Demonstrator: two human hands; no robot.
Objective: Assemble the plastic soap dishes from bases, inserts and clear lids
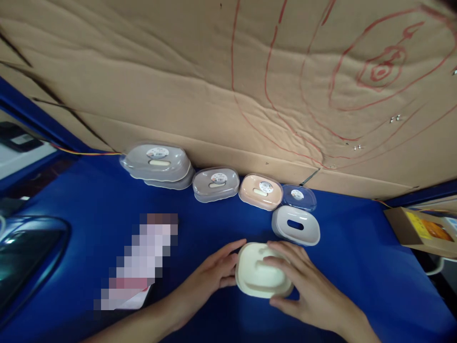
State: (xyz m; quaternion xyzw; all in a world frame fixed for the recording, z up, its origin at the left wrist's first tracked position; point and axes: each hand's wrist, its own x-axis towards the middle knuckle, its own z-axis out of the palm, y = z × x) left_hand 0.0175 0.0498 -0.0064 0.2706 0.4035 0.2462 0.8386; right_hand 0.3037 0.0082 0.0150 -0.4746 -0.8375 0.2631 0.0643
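Note:
Between my two hands is a cream, rounded-oblong plastic box (262,286) with a raised narrow bar across its top face. My left hand (222,267) grips its left side with the fingertips. Spread across the top and right edge, my right hand (303,276) holds it between the thumb below and the fingers above. Just beyond the box stands a light grey oval piece (312,229) with an oblong slot in its middle. A clear lid (309,200) with a round label lies behind that piece, against the cardboard.
Along the cardboard wall (143,95) stand a peach lidded box (246,193), a grey lidded box (202,183) and stacked larger grey boxes (137,162). A pixelated phone-like object (143,262) lies left on the blue table (214,224). A cardboard box (398,224) stands right.

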